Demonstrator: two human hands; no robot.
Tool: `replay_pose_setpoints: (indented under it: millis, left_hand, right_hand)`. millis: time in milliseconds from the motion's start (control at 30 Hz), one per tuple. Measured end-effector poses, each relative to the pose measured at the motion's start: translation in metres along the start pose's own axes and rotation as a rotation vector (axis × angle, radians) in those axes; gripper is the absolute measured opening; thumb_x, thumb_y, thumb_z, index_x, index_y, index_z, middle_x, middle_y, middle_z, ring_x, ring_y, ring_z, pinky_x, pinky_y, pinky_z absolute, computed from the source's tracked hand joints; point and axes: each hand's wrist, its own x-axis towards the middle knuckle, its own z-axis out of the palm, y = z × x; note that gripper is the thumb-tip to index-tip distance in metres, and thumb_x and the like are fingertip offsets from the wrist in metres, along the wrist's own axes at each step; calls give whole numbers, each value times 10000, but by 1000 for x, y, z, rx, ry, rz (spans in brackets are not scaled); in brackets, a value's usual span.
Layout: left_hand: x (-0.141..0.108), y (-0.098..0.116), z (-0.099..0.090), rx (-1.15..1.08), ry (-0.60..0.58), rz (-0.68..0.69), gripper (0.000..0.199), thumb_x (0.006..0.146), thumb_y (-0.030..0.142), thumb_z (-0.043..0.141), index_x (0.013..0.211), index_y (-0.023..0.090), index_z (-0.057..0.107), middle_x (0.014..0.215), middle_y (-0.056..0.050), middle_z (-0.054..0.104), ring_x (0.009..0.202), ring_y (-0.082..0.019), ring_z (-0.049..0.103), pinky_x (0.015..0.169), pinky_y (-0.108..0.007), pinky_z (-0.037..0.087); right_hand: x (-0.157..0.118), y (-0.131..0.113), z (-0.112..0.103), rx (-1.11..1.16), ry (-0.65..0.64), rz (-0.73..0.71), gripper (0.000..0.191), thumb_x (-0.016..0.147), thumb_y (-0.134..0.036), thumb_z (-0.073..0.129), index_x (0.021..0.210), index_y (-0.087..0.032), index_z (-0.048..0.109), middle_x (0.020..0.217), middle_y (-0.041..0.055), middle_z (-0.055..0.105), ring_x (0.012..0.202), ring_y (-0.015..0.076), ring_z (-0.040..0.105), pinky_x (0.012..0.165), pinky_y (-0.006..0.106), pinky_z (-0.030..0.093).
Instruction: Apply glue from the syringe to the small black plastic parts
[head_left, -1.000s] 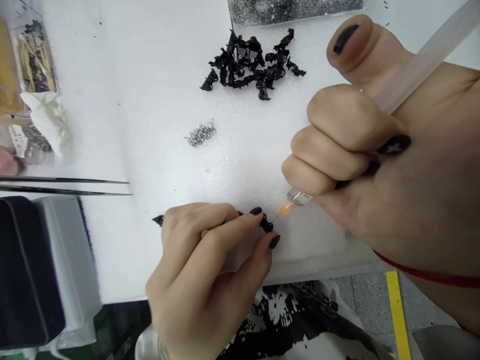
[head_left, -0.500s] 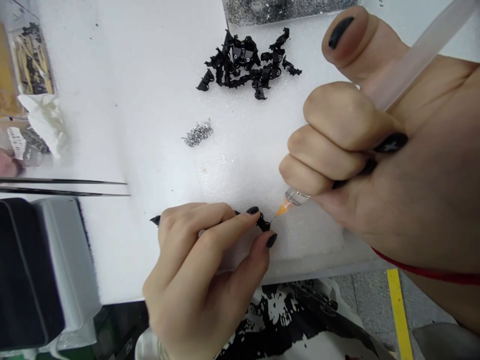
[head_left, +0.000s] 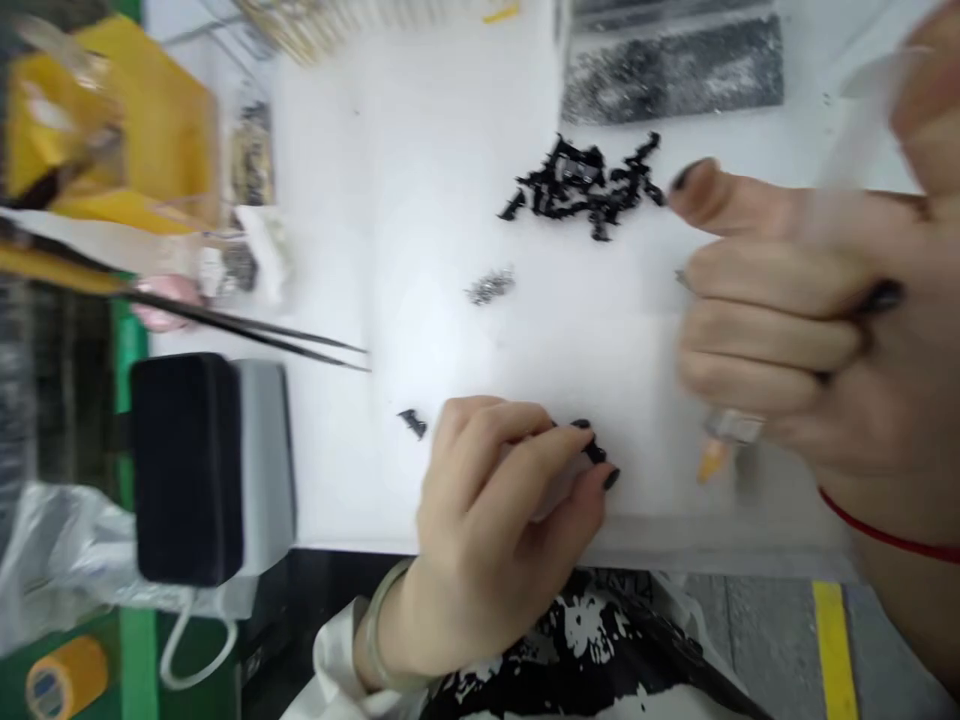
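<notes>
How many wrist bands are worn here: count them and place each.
2: a thin red cord at the wrist of the right hand, and a pale, round bangle at that of the left hand. The white sleeve could hide more.

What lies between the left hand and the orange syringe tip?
Nothing visible: the head view shows bare white surface from left hand to orange tip.

Bright, cool, even light over the white counter (head_left: 420, 300), light source outside the view, pale glare washing out its surface, soft faint shadow beside the orange syringe tip (head_left: 711, 460), motion blur across the frame, right hand (head_left: 780, 310) smeared, left edge stretched and darker.
</notes>
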Motion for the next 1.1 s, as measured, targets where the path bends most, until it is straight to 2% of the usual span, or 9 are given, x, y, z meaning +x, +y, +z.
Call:
replay_pose_setpoints:
  millis: [133,200,367,433,567,633,733,967,1100]
  left_hand:
    - [-15,-8,-21,24,219,-34,260,792,11,761,1017,129,704,903,-43,668,821,-153,640,628,-267,540]
    - [-29,-19,-35,197,339,-213,306,800,9,755,1052,181,730,943,-23,673,839,-139,638,683,-265,532]
    - [-51,-53,-50,384,259,-263,141,883,155,713,1019,147,748,929,-54,669,840,-173,660,748,-313,552]
    - [-51,-61,-50,369,232,-242,161,907,185,690,1052,137,742,933,-65,679,856,-192,666,767,-336,558]
    - [-52,-62,-52,319,190,-242,300,934,239,666,1216,136,669,993,-78,700,919,-222,676,825,-377,571]
    - [-55,-60,-54,303,186,-259,354,938,243,651,1274,136,622,999,-81,701,921,-226,679,834,-386,579]
    - [-63,-51,-56,285,224,-260,373,931,230,650,1288,142,589,991,-75,697,906,-216,680,825,-366,588]
    - [-73,-31,-60,126,295,-85,265,919,76,620,1173,148,600,971,-52,686,899,-140,672,816,-226,574]
    - [-69,-27,-61,77,340,-49,284,910,19,606,1168,138,599,971,-56,678,918,-134,661,842,-225,565]
  right_hand:
    - [1,-2,-21,50,-147,35,508,1077,-431,165,1047,-262,643,482,-111,179,321,12,48,381,148,84]
    - [0,-1,-23,32,-195,2,359,1059,-400,294,1085,-300,638,474,-118,141,338,22,-23,367,143,73]
    - [-21,-6,-9,-159,-397,-198,332,942,-609,564,1139,-350,628,500,-106,193,324,54,75,303,195,235]
    - [-30,-10,-1,-413,-373,-340,325,984,-634,463,1112,-377,615,525,-80,259,341,82,167,343,233,299]
    - [-21,-14,19,-1432,-68,-743,115,971,-386,556,1020,-308,625,700,-13,563,539,143,526,481,272,402]
    - [0,-12,31,-1720,-53,-778,152,893,-202,580,991,-238,690,984,52,679,795,200,638,663,332,475]
    - [41,-8,45,-2070,-38,-718,235,913,-132,532,1074,-162,701,1210,120,614,773,174,593,685,348,471]
    - [72,-18,62,-2424,-199,-731,103,965,-214,617,976,-112,634,1098,64,611,822,125,571,708,267,510]
    - [36,-9,48,-2312,-371,-897,239,897,-19,492,978,-141,682,1111,75,640,740,132,518,543,237,243]
